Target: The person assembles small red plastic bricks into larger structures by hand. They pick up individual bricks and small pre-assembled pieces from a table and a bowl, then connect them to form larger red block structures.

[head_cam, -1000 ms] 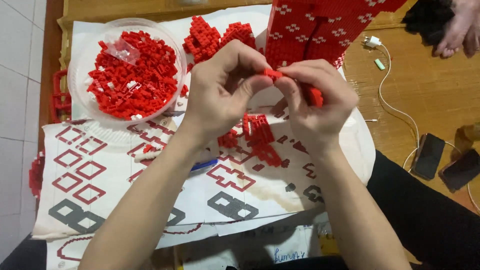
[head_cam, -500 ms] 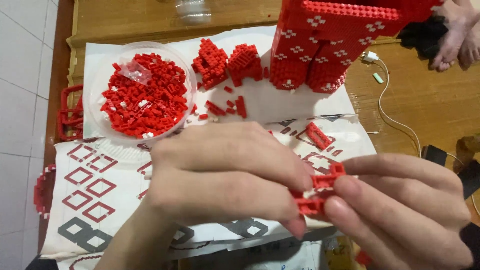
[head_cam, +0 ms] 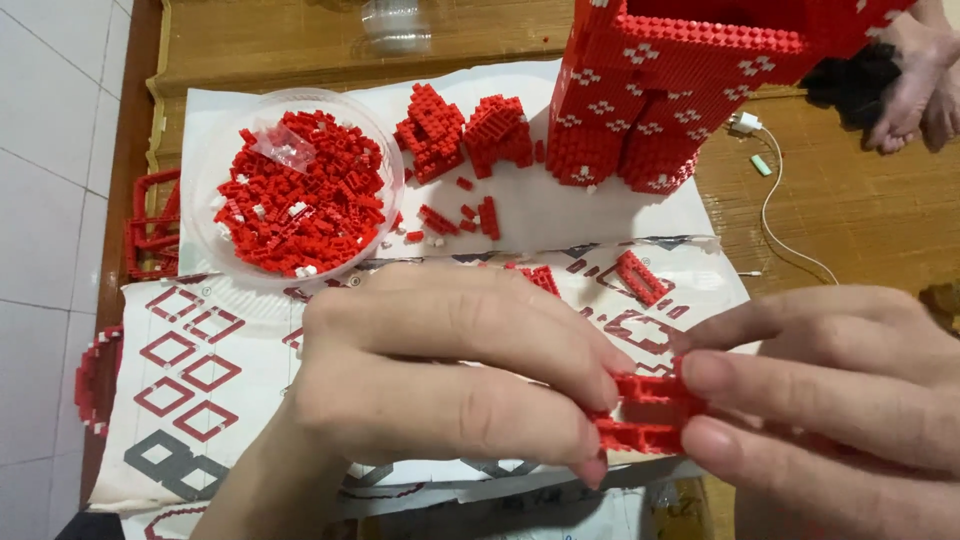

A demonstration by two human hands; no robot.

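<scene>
- We hold a small red brick piece (head_cam: 645,410) between both hands, close to the camera and above the printed sheet (head_cam: 210,400).
- Our left hand (head_cam: 450,375) pinches its left end with the fingertips (head_cam: 590,400), closed on it; our right hand (head_cam: 830,400) clamps the right end between thumb and fingers.
- We judge the step in hand to be pressing small bricks together into one sub-assembly, with the piece well apart from the big red model (head_cam: 690,90) at the top.
- The next move, as we judge it, calls for steady, even squeezing, so the studs seat without the piece popping apart.
- The clear bowl (head_cam: 215,150), upper left, is heaped with loose red bricks (head_cam: 310,200), a few white ones among them, and a small clear bag (head_cam: 285,148) lies on top.
- Two built chunks (head_cam: 465,135) and scattered bits lie on the paper just right of the bowl.
- Another person's hand (head_cam: 915,95) rests at the top right, near a white cable (head_cam: 770,205).
</scene>
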